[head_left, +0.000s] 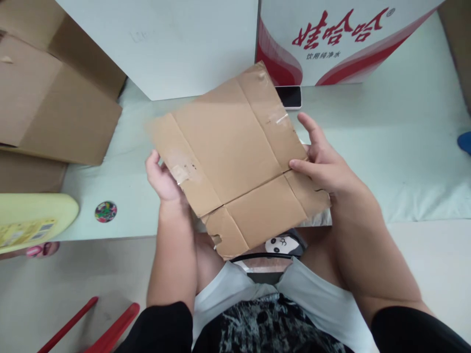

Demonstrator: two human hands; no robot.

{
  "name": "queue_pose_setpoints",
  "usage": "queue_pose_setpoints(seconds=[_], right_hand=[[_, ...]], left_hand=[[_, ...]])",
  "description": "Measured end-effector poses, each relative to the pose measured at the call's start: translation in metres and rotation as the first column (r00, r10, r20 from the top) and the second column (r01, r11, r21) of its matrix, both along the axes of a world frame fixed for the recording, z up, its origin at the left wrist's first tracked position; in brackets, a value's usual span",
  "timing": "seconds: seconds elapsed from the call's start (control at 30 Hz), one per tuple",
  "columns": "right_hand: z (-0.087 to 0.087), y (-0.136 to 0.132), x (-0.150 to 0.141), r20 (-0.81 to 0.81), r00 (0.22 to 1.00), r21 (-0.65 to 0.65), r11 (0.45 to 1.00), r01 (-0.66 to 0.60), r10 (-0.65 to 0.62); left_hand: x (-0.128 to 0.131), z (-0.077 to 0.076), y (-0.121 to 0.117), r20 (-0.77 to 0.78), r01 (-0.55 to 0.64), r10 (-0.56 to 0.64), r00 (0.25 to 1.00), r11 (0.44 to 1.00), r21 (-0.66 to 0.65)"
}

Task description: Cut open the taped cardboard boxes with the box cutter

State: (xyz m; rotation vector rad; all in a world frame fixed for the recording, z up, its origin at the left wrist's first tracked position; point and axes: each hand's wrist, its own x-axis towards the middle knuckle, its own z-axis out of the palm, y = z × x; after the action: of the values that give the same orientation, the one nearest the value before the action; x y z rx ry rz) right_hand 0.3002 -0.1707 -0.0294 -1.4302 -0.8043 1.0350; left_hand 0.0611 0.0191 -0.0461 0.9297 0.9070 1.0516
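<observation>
A flattened piece of brown cardboard [231, 142] is held up in front of me, tilted, with fold creases, torn edges and strips of clear tape. My left hand [165, 180] supports its left edge, the thumb showing and most fingers hidden behind the sheet. At the right edge my right hand [324, 159] pinches the cardboard, one finger lying on its face and the index finger raised off it. Partly covered by the sheet's upper right edge, a phone with a dark screen [292, 97] rests on the pale green cloth.
White boxes with red print [331, 59] stand at the back of the cloth-covered table [405, 162]. Brown cartons [73, 108] are stacked at left. Nearby are a yellow object [37, 218] and a round colourful disc [106, 212]. Red legs [110, 328] show on the floor.
</observation>
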Motion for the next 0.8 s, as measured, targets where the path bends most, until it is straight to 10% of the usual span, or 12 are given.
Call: queue_pose_setpoints(seconds=[0.43, 0.63, 0.8], right_hand=[[0.007, -0.005, 0.01, -0.301, 0.952, 0.072, 0.994, 0.079, -0.054], [0.0, 0.008, -0.009, -0.314, 0.949, -0.053, 0.998, -0.03, 0.012], [0.006, 0.008, -0.012, -0.275, 0.951, -0.081, 0.989, 0.125, -0.142]], left_hand=[[-0.015, -0.026, 0.019, 0.127, -0.256, 0.267, 0.955, 0.962, -0.099], [0.006, -0.035, -0.003, 0.132, -0.168, 0.201, 0.971, 0.959, -0.227], [0.019, -0.028, -0.013, 0.161, -0.044, 0.093, 0.983, 0.957, -0.286]])
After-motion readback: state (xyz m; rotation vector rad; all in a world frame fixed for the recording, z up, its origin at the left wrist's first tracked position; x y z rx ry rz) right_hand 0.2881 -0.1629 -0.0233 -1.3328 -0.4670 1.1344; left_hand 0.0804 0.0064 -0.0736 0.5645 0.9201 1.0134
